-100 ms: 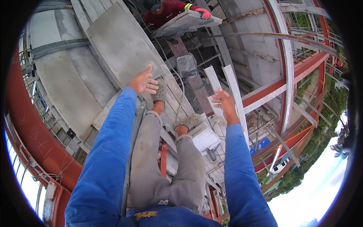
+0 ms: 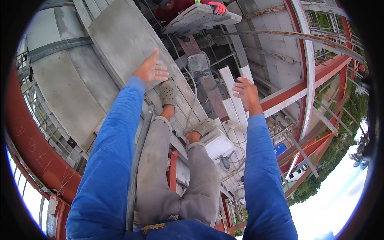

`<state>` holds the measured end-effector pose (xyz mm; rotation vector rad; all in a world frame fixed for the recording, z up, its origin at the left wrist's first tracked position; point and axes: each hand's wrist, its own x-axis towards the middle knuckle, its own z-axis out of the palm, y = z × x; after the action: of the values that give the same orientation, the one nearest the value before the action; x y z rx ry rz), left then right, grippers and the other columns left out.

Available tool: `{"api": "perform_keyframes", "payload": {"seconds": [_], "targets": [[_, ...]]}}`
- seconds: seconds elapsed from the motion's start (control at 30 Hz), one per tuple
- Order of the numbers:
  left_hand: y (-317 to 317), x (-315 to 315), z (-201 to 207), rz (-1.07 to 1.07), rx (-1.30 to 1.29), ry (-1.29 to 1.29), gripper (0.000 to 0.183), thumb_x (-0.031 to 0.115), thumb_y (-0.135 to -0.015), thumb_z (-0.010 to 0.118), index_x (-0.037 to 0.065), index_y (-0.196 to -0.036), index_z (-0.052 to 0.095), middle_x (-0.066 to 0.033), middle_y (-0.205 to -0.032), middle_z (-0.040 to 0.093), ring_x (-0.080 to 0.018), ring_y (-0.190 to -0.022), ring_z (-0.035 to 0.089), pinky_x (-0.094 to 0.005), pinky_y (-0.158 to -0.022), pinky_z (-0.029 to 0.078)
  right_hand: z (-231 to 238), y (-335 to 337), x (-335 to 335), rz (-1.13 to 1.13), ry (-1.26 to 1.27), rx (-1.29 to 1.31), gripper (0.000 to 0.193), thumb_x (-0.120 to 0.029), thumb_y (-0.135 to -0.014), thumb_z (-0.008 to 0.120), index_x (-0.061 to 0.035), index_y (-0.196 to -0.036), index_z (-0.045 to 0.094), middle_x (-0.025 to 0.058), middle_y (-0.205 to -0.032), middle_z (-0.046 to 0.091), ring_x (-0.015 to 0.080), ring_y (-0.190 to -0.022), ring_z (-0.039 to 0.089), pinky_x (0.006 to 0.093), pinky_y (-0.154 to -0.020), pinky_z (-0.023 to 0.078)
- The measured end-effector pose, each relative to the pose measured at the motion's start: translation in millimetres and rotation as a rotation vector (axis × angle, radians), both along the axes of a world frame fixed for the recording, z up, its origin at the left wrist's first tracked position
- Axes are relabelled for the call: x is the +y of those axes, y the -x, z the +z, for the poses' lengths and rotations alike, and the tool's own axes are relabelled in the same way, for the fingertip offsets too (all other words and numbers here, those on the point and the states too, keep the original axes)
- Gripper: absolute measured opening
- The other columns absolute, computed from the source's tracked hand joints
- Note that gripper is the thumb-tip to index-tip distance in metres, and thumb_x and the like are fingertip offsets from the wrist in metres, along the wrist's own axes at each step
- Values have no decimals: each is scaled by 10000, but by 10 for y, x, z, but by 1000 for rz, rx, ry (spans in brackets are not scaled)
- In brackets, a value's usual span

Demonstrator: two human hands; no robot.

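Note:
My left hand (image 2: 151, 70) is open, its fingers stretched and thumb raised, over the lower end of a flat grey cement panel (image 2: 124, 34). My right hand (image 2: 247, 95) hovers open on the other side, fingers spread, in front of two narrow pale boards (image 2: 231, 90). Neither hand holds anything. Ahead of me, a person in a dark red top grips a thick, rough-edged grey slab (image 2: 200, 19) with a red-gloved hand (image 2: 218, 7). The slab is tilted and out of reach of both my hands.
My clog-shod feet (image 2: 168, 94) rest on planks beside a white box (image 2: 217, 143). A cable (image 2: 195, 90) runs along the planks past a wrapped reddish beam (image 2: 212, 94). A metal pipe (image 2: 138, 172) lies along my left leg. Red steel beams (image 2: 44, 154) flank both sides.
My right hand has moved up and to the right, and my left hand has risen slightly. The other person's slab sits a little further right in the picture.

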<state>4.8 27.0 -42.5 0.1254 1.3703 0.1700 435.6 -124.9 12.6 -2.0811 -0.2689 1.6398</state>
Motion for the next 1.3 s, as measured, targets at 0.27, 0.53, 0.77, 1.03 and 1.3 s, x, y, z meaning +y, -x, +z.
{"api": "perform_keyframes", "payload": {"seconds": [0.27,0.53,0.77,1.03,1.3], "targets": [[-405,1356,-539,205,11,-194,1169,762,-965,639,82,-1735,80,-338,-1678,236,-591,-1421,460,-708,-1064,524,-841,-633,1488,-138,-91,75,965,-602,-1113,509,112,-1672,178,447,-1653,287,563,-1442,506,574,-1139,544],[-158,2169,-1174,-58,-212,-214,937,814,-984,534,225,-1667,281,-183,-1740,184,-592,-1515,359,-792,-1109,414,-1571,-439,2063,-138,28,230,1117,-630,-1058,601,160,-1656,85,453,-1691,153,618,-1490,399,600,-1145,541],[61,2367,-1524,-129,-457,-60,422,362,-1040,572,99,-1331,727,-107,-1344,766,-294,-1265,717,-603,-1076,562,-2142,67,1979,-247,171,708,806,-536,-1044,686,-6,-1600,444,414,-1657,312,618,-1381,533,707,-1042,567],[-209,1419,-1082,61,-129,-85,473,282,-943,789,-44,-1259,653,-266,-1306,713,-450,-1191,721,-688,-1047,577,-2183,68,1228,-490,64,653,407,-195,-1044,700,41,-1367,622,298,-1344,682,434,-1212,719,591,-968,675],[-483,390,-966,-218,198,-77,550,242,-935,820,-27,-1379,640,-203,-1343,727,-341,-1142,757,-497,-964,623,-2132,284,-210,-589,188,633,511,-232,-1025,721,62,-1417,575,294,-1348,687,378,-1163,746,546,-971,616]]}}
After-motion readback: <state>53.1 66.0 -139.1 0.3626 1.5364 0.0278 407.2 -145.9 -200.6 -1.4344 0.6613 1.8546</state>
